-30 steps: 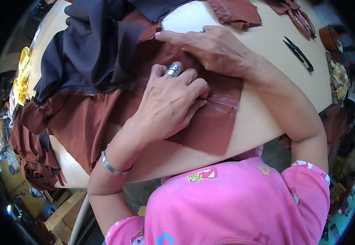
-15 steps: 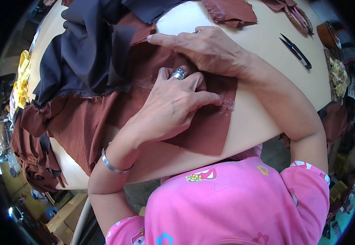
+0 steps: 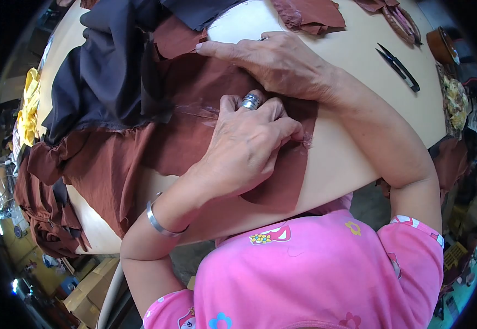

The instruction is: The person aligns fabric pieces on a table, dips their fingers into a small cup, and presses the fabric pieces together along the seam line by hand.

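Observation:
Brown cloth (image 3: 194,88) with a pale, frayed seam lies on the table under both hands. My left hand (image 3: 252,145) is closed on it, fingers bent and thumb near the seam by the cloth's right edge. It wears a silver ring (image 3: 251,101) and a metal bracelet (image 3: 158,221). Farther up, my right hand (image 3: 282,63) grips the cloth's far edge; one digit stretches left along it, while the others are bent and partly hidden. Dark navy fabric (image 3: 107,71) is bunched left of the hands, against the brown cloth.
Black thread snips (image 3: 397,67) lie on the pale table (image 3: 348,159) at the right. Folded brown pieces (image 3: 310,15) sit at the far edge. More brown fabric (image 3: 52,216) hangs over the left edge. Yellow cloth (image 3: 30,104) and cardboard boxes (image 3: 90,290) are beyond the table.
My left hand has shifted slightly right and up, its fingers more bunched. The near edge of the brown cloth has moved up beside the left wrist. My right hand has barely moved.

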`<action>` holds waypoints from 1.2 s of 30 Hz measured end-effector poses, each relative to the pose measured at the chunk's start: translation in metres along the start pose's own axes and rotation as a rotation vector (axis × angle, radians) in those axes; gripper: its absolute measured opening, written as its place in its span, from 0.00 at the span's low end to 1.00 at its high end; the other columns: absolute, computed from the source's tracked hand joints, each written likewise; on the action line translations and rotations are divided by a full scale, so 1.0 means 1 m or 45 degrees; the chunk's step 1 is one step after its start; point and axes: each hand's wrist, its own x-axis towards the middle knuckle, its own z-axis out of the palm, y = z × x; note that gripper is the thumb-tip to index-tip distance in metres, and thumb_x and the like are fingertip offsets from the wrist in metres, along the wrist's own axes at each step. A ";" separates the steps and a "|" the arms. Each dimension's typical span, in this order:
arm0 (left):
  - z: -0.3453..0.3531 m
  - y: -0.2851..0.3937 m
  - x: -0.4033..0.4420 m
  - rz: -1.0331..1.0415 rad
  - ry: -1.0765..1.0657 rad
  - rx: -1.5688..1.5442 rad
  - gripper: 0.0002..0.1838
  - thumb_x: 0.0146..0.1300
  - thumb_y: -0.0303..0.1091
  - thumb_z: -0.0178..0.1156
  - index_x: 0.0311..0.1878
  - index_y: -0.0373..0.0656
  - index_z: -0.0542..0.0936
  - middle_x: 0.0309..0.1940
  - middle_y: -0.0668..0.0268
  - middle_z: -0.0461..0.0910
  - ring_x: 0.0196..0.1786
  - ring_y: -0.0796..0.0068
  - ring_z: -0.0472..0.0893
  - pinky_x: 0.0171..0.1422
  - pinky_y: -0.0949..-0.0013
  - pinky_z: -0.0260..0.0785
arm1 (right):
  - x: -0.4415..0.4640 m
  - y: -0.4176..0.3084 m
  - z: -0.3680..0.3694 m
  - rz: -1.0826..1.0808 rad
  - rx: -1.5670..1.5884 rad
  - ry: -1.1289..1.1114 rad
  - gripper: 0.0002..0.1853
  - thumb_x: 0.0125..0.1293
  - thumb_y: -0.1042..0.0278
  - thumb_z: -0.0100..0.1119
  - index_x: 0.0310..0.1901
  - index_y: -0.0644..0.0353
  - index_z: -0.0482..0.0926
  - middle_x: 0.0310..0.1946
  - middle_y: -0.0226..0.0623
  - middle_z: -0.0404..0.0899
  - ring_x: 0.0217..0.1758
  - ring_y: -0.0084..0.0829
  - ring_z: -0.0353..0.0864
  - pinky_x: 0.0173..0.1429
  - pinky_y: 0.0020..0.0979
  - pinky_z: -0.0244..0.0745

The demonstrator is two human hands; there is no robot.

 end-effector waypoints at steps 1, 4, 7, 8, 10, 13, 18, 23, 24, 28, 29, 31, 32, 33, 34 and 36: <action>0.000 0.000 0.000 0.002 0.005 -0.032 0.08 0.57 0.25 0.54 0.37 0.50 0.80 0.30 0.68 0.70 0.36 0.67 0.70 0.43 0.63 0.51 | 0.000 0.000 0.000 0.003 0.002 -0.007 0.34 0.55 0.64 0.56 0.66 0.42 0.60 0.32 0.37 0.79 0.32 0.39 0.81 0.35 0.36 0.76; -0.001 0.000 0.000 -0.002 0.000 -0.074 0.12 0.57 0.24 0.54 0.37 0.52 0.82 0.30 0.69 0.70 0.37 0.68 0.70 0.43 0.63 0.51 | 0.000 0.000 0.001 -0.011 -0.001 0.012 0.34 0.54 0.63 0.57 0.66 0.42 0.61 0.31 0.38 0.79 0.32 0.39 0.81 0.35 0.36 0.76; -0.001 -0.001 -0.002 0.047 -0.032 0.014 0.13 0.56 0.24 0.55 0.39 0.54 0.82 0.31 0.69 0.70 0.38 0.69 0.70 0.44 0.64 0.52 | 0.000 -0.001 0.000 0.000 0.016 -0.016 0.34 0.54 0.63 0.57 0.65 0.42 0.61 0.31 0.38 0.79 0.32 0.39 0.81 0.35 0.35 0.77; -0.001 -0.002 -0.002 0.073 -0.047 0.059 0.13 0.56 0.25 0.55 0.40 0.55 0.82 0.32 0.69 0.70 0.39 0.69 0.70 0.44 0.64 0.52 | 0.000 -0.001 0.000 0.000 0.016 -0.012 0.34 0.54 0.64 0.57 0.65 0.42 0.61 0.32 0.38 0.79 0.32 0.39 0.81 0.35 0.36 0.77; -0.002 -0.003 -0.002 0.078 -0.051 0.057 0.12 0.55 0.26 0.56 0.42 0.54 0.80 0.33 0.69 0.70 0.40 0.68 0.70 0.45 0.63 0.53 | 0.000 -0.001 0.001 -0.003 0.014 -0.002 0.34 0.54 0.65 0.57 0.65 0.43 0.61 0.32 0.38 0.79 0.32 0.39 0.81 0.34 0.36 0.77; 0.004 -0.003 -0.003 0.120 0.076 0.154 0.12 0.55 0.28 0.58 0.43 0.52 0.78 0.35 0.69 0.71 0.41 0.67 0.70 0.45 0.62 0.55 | 0.000 0.003 0.003 -0.020 0.025 0.016 0.34 0.54 0.66 0.56 0.65 0.43 0.61 0.33 0.38 0.79 0.32 0.40 0.81 0.34 0.36 0.77; 0.012 -0.003 -0.004 0.175 0.204 0.179 0.09 0.55 0.31 0.59 0.40 0.51 0.75 0.34 0.69 0.71 0.40 0.65 0.70 0.46 0.61 0.56 | 0.002 0.000 -0.004 -0.011 0.006 -0.015 0.33 0.54 0.68 0.55 0.65 0.44 0.62 0.35 0.40 0.80 0.34 0.41 0.80 0.35 0.37 0.76; 0.007 0.003 0.002 0.067 0.033 0.236 0.06 0.56 0.31 0.59 0.37 0.49 0.74 0.34 0.67 0.71 0.39 0.64 0.70 0.45 0.61 0.55 | 0.000 0.001 0.000 -0.011 0.048 0.003 0.34 0.52 0.67 0.58 0.64 0.45 0.63 0.36 0.41 0.79 0.34 0.42 0.80 0.36 0.38 0.76; 0.007 0.003 0.003 0.065 0.038 0.244 0.06 0.56 0.31 0.58 0.37 0.49 0.73 0.34 0.66 0.70 0.39 0.64 0.70 0.45 0.61 0.55 | 0.001 0.001 -0.002 -0.017 0.048 0.007 0.35 0.51 0.66 0.58 0.64 0.45 0.63 0.35 0.41 0.79 0.34 0.42 0.80 0.35 0.38 0.76; 0.009 0.007 0.001 0.044 0.091 0.231 0.05 0.56 0.30 0.57 0.36 0.48 0.73 0.33 0.66 0.70 0.39 0.63 0.70 0.44 0.61 0.55 | 0.002 -0.001 -0.005 -0.019 -0.100 -0.059 0.30 0.58 0.69 0.50 0.65 0.47 0.63 0.41 0.33 0.81 0.32 0.31 0.80 0.36 0.31 0.74; 0.011 0.007 0.001 0.036 0.113 0.216 0.05 0.56 0.29 0.57 0.37 0.48 0.73 0.33 0.66 0.70 0.38 0.63 0.70 0.45 0.60 0.55 | 0.002 -0.001 -0.005 -0.022 -0.095 -0.051 0.30 0.58 0.69 0.50 0.65 0.47 0.63 0.41 0.33 0.81 0.31 0.31 0.80 0.36 0.31 0.74; 0.015 0.005 0.001 0.073 0.156 0.222 0.06 0.56 0.29 0.56 0.37 0.48 0.73 0.33 0.66 0.70 0.39 0.63 0.70 0.45 0.60 0.55 | 0.002 0.000 -0.004 -0.026 -0.087 -0.036 0.30 0.59 0.69 0.50 0.65 0.47 0.63 0.41 0.33 0.81 0.31 0.32 0.80 0.36 0.31 0.74; 0.017 0.004 0.001 0.091 0.178 0.224 0.06 0.55 0.28 0.56 0.37 0.48 0.73 0.33 0.66 0.70 0.39 0.63 0.70 0.45 0.60 0.55 | 0.001 -0.001 -0.004 -0.035 -0.101 -0.027 0.30 0.59 0.69 0.50 0.65 0.47 0.63 0.41 0.33 0.81 0.31 0.32 0.79 0.36 0.31 0.74; 0.019 0.004 0.001 0.120 0.195 0.241 0.07 0.55 0.28 0.56 0.37 0.48 0.73 0.33 0.66 0.70 0.39 0.64 0.70 0.45 0.60 0.55 | 0.002 -0.001 -0.004 -0.044 -0.116 -0.017 0.30 0.59 0.69 0.50 0.65 0.47 0.63 0.41 0.33 0.81 0.31 0.32 0.79 0.36 0.31 0.74; 0.020 0.003 0.001 0.149 0.212 0.257 0.07 0.55 0.27 0.56 0.38 0.48 0.73 0.34 0.66 0.70 0.39 0.64 0.70 0.45 0.60 0.55 | 0.002 -0.002 -0.004 -0.053 -0.131 -0.007 0.29 0.59 0.69 0.50 0.65 0.46 0.63 0.41 0.33 0.81 0.31 0.33 0.79 0.36 0.31 0.74; 0.020 0.002 0.001 0.178 0.215 0.253 0.08 0.55 0.27 0.56 0.39 0.48 0.74 0.34 0.67 0.71 0.39 0.64 0.70 0.45 0.60 0.55 | 0.002 0.000 -0.002 -0.083 -0.063 0.070 0.30 0.59 0.69 0.50 0.65 0.47 0.63 0.43 0.33 0.81 0.31 0.33 0.80 0.37 0.31 0.74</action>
